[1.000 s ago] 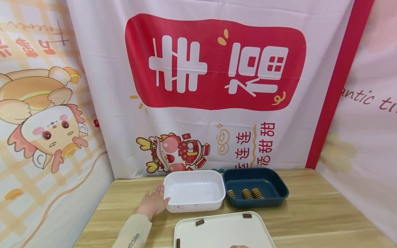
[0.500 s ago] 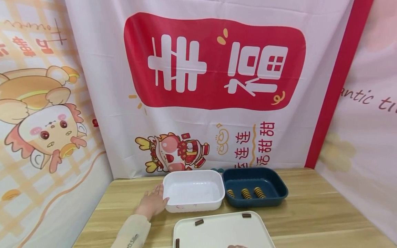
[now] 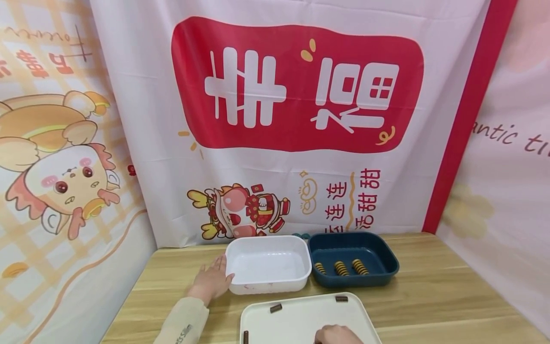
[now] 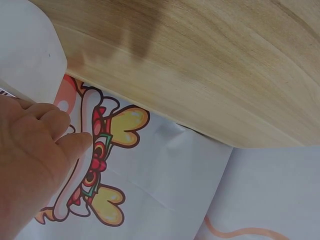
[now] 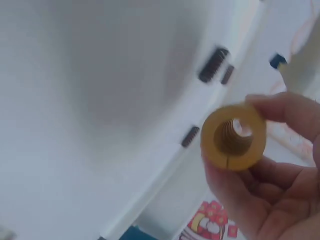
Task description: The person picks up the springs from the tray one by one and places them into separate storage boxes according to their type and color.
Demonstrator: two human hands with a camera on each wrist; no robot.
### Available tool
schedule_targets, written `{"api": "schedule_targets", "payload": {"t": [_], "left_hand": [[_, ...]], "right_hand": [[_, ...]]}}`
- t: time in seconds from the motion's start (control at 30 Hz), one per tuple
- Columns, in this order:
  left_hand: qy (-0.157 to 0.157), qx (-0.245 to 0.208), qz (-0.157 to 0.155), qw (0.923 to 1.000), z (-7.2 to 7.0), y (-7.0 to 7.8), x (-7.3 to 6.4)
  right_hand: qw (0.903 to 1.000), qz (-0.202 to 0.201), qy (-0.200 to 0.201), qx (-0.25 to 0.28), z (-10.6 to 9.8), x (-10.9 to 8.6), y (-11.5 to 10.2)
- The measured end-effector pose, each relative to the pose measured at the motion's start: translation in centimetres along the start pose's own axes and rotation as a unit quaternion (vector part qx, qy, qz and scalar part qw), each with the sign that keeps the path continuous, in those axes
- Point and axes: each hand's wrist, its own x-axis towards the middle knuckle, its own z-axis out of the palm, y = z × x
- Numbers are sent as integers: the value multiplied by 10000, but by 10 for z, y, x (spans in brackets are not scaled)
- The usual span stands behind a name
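In the head view my left hand (image 3: pixel 210 282) rests against the left side of a white plastic bin (image 3: pixel 270 288), its fingers near the rim. The left wrist view shows this hand (image 4: pixel 35 150) beside the bin's wall (image 4: pixel 30 50). My right hand (image 3: pixel 337 335) is over the cream tray (image 3: pixel 301 325), mostly cut off by the frame's bottom edge. In the right wrist view that hand (image 5: pixel 270 190) pinches a yellow coil spring (image 5: pixel 209 142) between thumb and fingers, end-on to the camera. Small brown springs (image 3: pixel 276 308) lie along the tray's edges.
Right of the white bin, touching or nearly so, stands a dark blue bin (image 3: pixel 388 274) with yellow springs (image 3: pixel 341 268) inside. Both bins are at the back of the wooden table (image 3: pixel 438 286), before a printed cloth (image 3: pixel 399 200). Cloth walls flank both sides.
My right hand has come further into view at the bottom of the head view. One yellow spring in the blue bin shifted slightly between the first two frames. The left hand stays put.
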Motion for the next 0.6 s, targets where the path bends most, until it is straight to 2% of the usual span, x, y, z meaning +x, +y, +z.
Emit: {"api": "schedule_targets", "payload": {"t": [0.07, 0.13, 0.23, 0.33, 0.47, 0.6], "left_hand": [[-25, 14, -16, 10000, 0, 1, 0], [-8, 27, -8, 10000, -1, 1, 0], [40, 57, 20, 10000, -1, 0, -1], [58, 66, 29, 10000, -1, 0, -1], [17, 85, 11, 10000, -1, 1, 0], [-6, 122, 21, 9999, -1, 0, 0]], "right_hand": [[9990, 148, -97, 410, -12, 0, -3], [9940, 239, -305, 1020, -23, 0, -5], [9768, 400, -509, 2042, -34, -1, -9], [9540, 396, -593, 2911, -40, -2, -12], [9281, 224, -694, 3650, -45, -2, -12], [9082, 8, -837, 4101, -49, -4, -9]]}}
